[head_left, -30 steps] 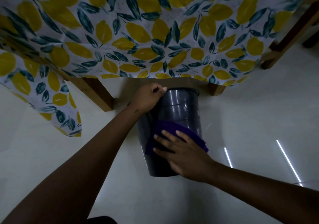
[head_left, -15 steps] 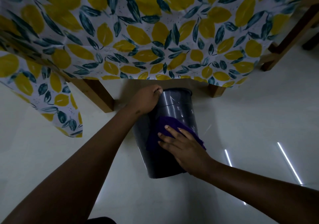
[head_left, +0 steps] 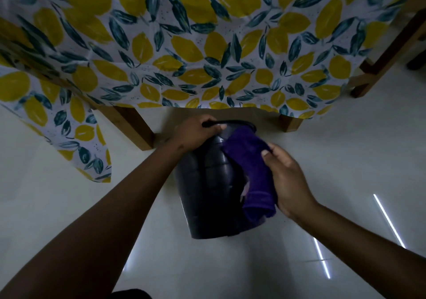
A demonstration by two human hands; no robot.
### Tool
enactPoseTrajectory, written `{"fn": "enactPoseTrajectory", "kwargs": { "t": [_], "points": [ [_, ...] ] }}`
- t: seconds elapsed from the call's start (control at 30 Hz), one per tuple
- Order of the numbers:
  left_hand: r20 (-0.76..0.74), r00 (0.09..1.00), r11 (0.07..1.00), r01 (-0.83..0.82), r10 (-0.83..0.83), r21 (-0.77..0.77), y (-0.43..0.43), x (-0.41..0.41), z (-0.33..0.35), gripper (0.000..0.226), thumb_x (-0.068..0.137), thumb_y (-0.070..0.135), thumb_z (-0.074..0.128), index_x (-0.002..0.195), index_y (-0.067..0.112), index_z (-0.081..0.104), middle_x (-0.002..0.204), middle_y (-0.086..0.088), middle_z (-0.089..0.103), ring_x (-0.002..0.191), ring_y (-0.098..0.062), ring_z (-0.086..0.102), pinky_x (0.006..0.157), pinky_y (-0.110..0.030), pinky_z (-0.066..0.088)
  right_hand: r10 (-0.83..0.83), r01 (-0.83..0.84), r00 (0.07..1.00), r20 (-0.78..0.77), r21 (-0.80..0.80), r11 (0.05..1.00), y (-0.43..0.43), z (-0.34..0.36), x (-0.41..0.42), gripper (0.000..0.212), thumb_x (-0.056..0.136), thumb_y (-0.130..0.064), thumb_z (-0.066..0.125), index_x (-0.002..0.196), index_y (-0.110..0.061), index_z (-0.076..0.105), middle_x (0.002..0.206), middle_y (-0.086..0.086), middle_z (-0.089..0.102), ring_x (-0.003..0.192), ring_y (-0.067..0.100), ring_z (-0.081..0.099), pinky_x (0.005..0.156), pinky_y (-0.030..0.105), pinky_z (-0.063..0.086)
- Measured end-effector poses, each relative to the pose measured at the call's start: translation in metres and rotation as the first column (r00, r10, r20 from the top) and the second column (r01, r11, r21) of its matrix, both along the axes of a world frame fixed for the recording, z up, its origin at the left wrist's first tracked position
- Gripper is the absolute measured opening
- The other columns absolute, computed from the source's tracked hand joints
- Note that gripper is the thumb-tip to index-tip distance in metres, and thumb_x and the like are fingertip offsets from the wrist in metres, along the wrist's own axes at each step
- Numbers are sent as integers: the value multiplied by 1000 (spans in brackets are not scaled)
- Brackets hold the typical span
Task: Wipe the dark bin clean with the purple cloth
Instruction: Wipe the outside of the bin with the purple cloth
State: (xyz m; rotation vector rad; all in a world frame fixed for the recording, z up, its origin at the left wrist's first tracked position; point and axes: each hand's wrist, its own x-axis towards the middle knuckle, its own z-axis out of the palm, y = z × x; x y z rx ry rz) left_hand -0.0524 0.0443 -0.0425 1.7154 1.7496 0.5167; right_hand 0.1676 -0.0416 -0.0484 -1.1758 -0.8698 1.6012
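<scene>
The left hand (head_left: 196, 135) is closed over the rim of the dark bin (head_left: 207, 188), which stands tilted on the pale floor (head_left: 345, 160) beside the table. The right hand (head_left: 290, 181) grips the purple cloth (head_left: 251, 160), pressing it against the bin's right side from the rim down.

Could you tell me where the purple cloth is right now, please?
In the head view, the purple cloth lies against the right side of the dark bin, under the right hand, just below the tablecloth.

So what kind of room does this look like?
Probably a home dining or kitchen area: a wooden table under a lemon-print tablecloth, a pale glossy floor, and a dark bin beside it.
</scene>
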Motion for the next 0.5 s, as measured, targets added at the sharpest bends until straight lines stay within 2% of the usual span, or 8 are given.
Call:
{"fn": "enactPoseTrajectory", "kwargs": {
  "t": [0.07, 0.17, 0.27, 0.33, 0.37, 0.4, 0.47, 0.5],
  "points": [
    [9, 998, 997, -68, 68, 38, -1, -4, -2, 28, 85, 48, 65, 81, 20, 65, 81, 1, 65, 78, -18, 61, 73, -36, 48, -49, 48, 998, -40, -32, 998, 7, 9, 9, 23, 97, -14, 49, 116, -18, 63, 111, 11, 70, 95, 24, 67, 86, 38, 53],
    [104, 992, 997, -73, 71, 10, -2, -4, -3, 30, 85, 40, 67, 82, 10, 66, 76, -3, 63, 71, -18, 57, 67, -32, 44, -64, 63, 998, 10, 66, 996, 11, 17, 18, 25, 99, -16, 48, 118, -24, 62, 111, 3, 71, 97, 20, 68, 81, 33, 55],
    [199, 978, 998, -61, 63, -16, -4, 2, -4, 22, 87, 31, 68, 82, 9, 66, 74, -2, 60, 70, -13, 52, 63, -26, 39, -51, -25, 967, 251, 289, 957, 9, 14, 16, 30, 99, -15, 47, 118, -34, 61, 114, -8, 68, 103, 12, 64, 87, 30, 51],
    [238, 970, 999, -42, 49, -35, -6, 4, -6, 18, 89, 27, 65, 87, 9, 68, 78, -3, 61, 73, -12, 52, 62, -23, 39, -53, -154, 903, 426, 437, 886, 8, 3, 9, 34, 99, -11, 45, 122, -30, 60, 125, -12, 62, 116, 4, 57, 98, 26, 45],
    [257, 966, 999, -28, 39, -47, -7, 5, -7, 18, 90, 27, 63, 91, 10, 69, 82, -4, 65, 75, -10, 55, 64, -21, 41, -31, -259, 855, 518, 477, 840, 7, -7, 5, 34, 98, -10, 45, 126, -26, 58, 133, -11, 58, 124, 3, 50, 104, 27, 41],
    [280, 959, 998, -19, 34, -56, -8, 6, -7, 18, 92, 26, 62, 96, 10, 70, 86, -3, 68, 77, -8, 59, 67, -19, 44, -19, -402, 759, 650, 493, 771, 6, -20, 1, 36, 97, -13, 45, 131, -23, 55, 141, -10, 51, 133, 4, 41, 110, 30, 36],
    [341, 939, 997, -15, 39, -71, -10, 8, -6, 18, 93, 24, 60, 100, 11, 71, 88, -1, 71, 75, 0, 63, 69, -14, 49, -145, -685, 420, 896, 417, 597, 2, -47, -5, 46, 97, -26, 42, 142, -22, 43, 153, -5, 34, 145, 14, 21, 116, 41, 25],
    [366, 930, 997, -17, 45, -79, -11, 8, -7, 17, 93, 23, 59, 100, 11, 71, 87, 0, 71, 72, 2, 63, 68, -14, 50, -211, -759, 291, 933, 360, 542, 0, -56, -6, 50, 96, -31, 40, 146, -24, 36, 157, -3, 26, 147, 18, 14, 116, 44, 21]
  ]
}}
